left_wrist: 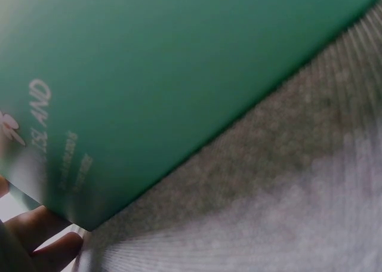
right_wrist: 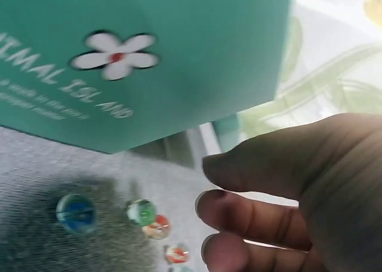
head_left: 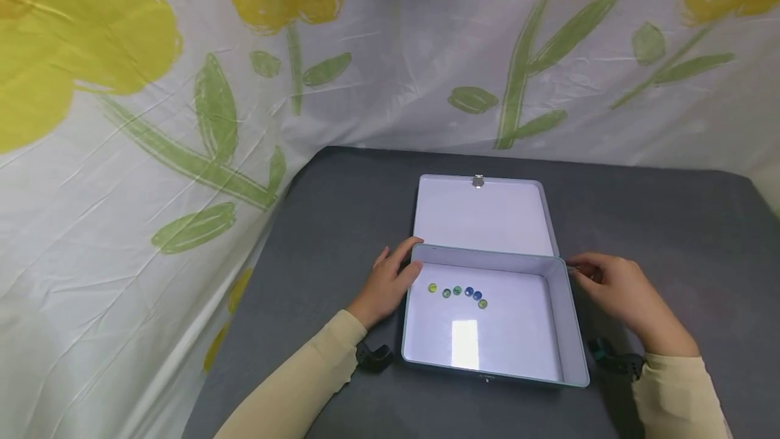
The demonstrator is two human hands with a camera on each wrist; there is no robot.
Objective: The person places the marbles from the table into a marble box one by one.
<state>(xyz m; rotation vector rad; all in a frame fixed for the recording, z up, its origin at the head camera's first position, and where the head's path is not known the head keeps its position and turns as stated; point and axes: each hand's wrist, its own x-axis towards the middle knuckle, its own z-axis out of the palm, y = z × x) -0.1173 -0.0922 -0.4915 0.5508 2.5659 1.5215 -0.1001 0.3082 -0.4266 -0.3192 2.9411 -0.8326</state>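
A shallow tin box (head_left: pixel 569 330), white inside and green outside with printed lettering and a flower, lies with its hinged lid (head_left: pixel 481 212) folded back. Several green, yellow and blue glass marbles (head_left: pixel 457 290) form a loose curved row on its floor. My left hand (head_left: pixel 380 290) holds the box's far left corner, thumb over the rim and fingers along the outside. Just beyond the right wall is my right hand (head_left: pixel 615 290), thumb and fingers bent and apart, nothing showing between them. Near its fingertips, a blue marble (right_wrist: pixel 76 213), a green marble (right_wrist: pixel 142 212) and orange-and-white marbles (right_wrist: pixel 177 253) lie on the table.
A dark grey cloth covers the table (head_left: pixel 341 208). Behind and to the left hangs a white curtain (head_left: pixel 390 87) with yellow flowers and green leaves. A metal clasp (head_left: pixel 478 181) sits at the lid's far edge. Dark bands (head_left: pixel 373 358) circle both wrists.
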